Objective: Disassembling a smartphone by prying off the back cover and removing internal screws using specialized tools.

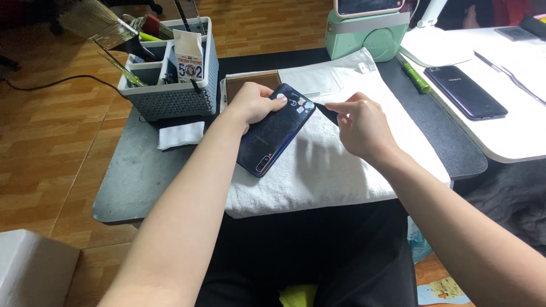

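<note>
- Table (131, 182): dark, low top that carries the work; a second, white table (512, 142) stands just to its right.
- Towel (318, 170): white cloth spread over the middle of the dark table, its near edge hanging toward the person's lap.
- Organizer (170, 96): grey slotted basket at the table's far left corner, left of the towel; it holds a wide brush (96, 23) and a small white carton (189, 57).
- Green box (364, 37): mint-coloured device at the far edge, just beyond the towel.
- Phone (276, 131): dark, back side up, lying slantwise on the towel's left half, camera end toward the person.
- Spare phone (465, 91): dark, lying flat on the white table, well right of the towel.
- Left hand (256, 102): fingers curled over the phone's far left edge, pressing it down onto the towel.
- Right hand (361, 125): above the towel, right of the phone; thumb and forefinger pinch a thin dark pick (325, 109) whose tip meets the phone's far right edge.
- Wipe (181, 135): small folded white pad on the bare table, left of the towel.
- Green pen (414, 77): lies just right of the towel's far corner.
</note>
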